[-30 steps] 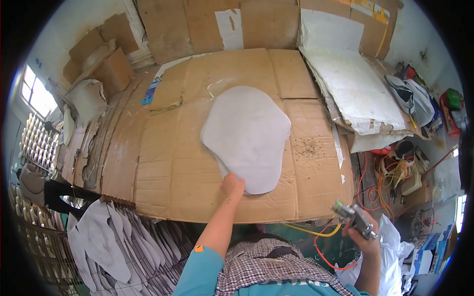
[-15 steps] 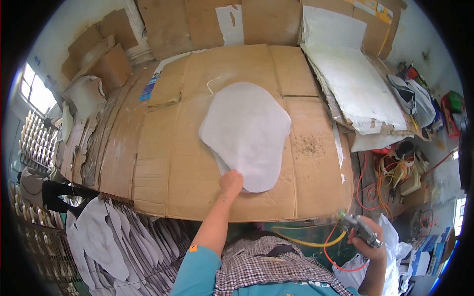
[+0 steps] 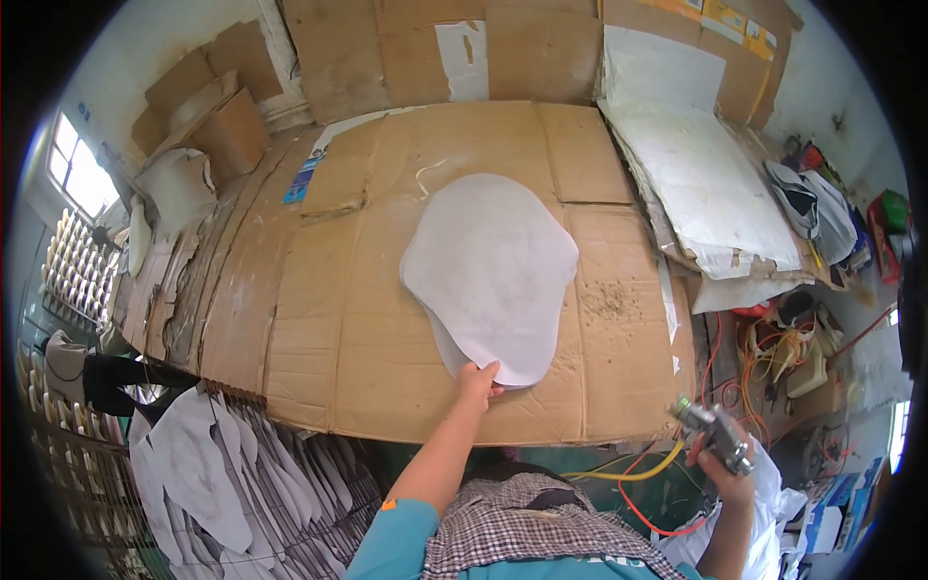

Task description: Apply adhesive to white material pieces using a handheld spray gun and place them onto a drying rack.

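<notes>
A stack of pale grey, rounded sheets (image 3: 491, 266) lies on the cardboard-covered table (image 3: 387, 387). The top one does not quite line up with the one beneath, whose edge shows at the lower left. My left hand (image 3: 478, 381) has the near edge of the stack between thumb and fingers. Off the table's front right side, my right hand (image 3: 723, 472) is wrapped round a metal spray gun (image 3: 713, 435) with a green part at its front end. A yellow hose (image 3: 638, 474) and an orange one hang close to the gun.
A rack of similar grey pieces (image 3: 208, 464) hangs at the lower left. White-covered boards (image 3: 691, 184) are piled at the right. Tangled orange hoses (image 3: 759, 358) lie below them, and a cardboard box (image 3: 227, 135) stands at the far left.
My left hand has shifted right along the sheets' near edge, its fingers now gripping the lower tip. My right hand still holds the spray gun. The whole view has shifted slightly.
</notes>
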The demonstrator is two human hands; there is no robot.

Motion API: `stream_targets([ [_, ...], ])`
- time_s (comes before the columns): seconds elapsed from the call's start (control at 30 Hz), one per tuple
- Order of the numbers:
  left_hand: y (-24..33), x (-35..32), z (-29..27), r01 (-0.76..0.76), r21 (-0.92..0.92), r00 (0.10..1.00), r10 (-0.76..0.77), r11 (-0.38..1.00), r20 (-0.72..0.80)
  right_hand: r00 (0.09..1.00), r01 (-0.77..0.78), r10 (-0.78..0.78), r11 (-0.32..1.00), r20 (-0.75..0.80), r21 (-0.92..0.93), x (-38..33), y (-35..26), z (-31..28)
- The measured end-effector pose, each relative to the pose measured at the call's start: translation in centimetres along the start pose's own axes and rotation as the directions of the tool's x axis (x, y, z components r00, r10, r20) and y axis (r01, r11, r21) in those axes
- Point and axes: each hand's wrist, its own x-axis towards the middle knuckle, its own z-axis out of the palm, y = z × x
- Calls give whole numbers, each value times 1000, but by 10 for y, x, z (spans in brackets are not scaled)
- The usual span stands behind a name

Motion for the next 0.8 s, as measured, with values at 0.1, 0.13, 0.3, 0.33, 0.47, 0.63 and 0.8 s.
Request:
stream_targets([
  [0.1, -4, -3, 6, 38, -32, 999, -37, 999, 10, 992, 30, -36, 998, 122, 48, -1, 5, 11],
  [0.13, -6, -3, 8, 37, -33, 999, -36, 999, 14, 993, 44, -52, 995, 104, 86, 3, 5, 19],
  [0.3, 3, -12, 11, -168, -370, 976, 207, 914, 68, 986, 56, -42, 995, -159, 85, 23, 6, 38],
  [0.33, 12, -16, 7, -170, -367, 975, 209, 915, 69, 988, 62, -49, 994, -149, 86, 24, 6, 35],
  [0.47, 75, -54, -47, -243, -656, 912, 398, 715, 96, 993, 83, -67, 981, -96, 174, 4, 0, 25],
  [0.63, 154, -156, -134, -439, -776, 651, 756, 453, 73, 999, 37, -38, 997, 19, 64, -27, -14, 18],
  [0.8, 160, -220, -193, -845, -382, 489, 830, 375, -269, 999, -7, 4, 999, 53, 40, -32, -21, 40],
])
